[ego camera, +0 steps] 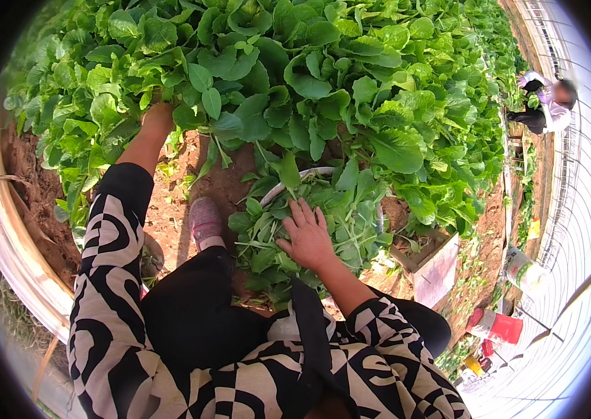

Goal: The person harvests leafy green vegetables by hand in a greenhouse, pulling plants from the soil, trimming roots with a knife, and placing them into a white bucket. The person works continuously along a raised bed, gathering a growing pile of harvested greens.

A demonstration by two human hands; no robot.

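Observation:
My left hand [158, 118] reaches in among the standing leafy green plants [295, 78]. Leaves cover its fingers, so what they do there is hidden. On top of a heap of picked leafy greens [350, 225] rests my right hand [308, 235], palm down with its fingers spread. The heap fills a round container whose pale rim [274, 193] shows at the far side, and stems and leaves spill over its near edge. The container stands on the soil between my legs.
Bare reddish soil [169, 209] lies around my pink shoe [205, 220]. Right of the heap stands a wooden box [434, 267]. Farther right are a white bucket [525, 269] and a red container [494, 326]. Another person [549, 105] crouches by the greenhouse wall, holding greens.

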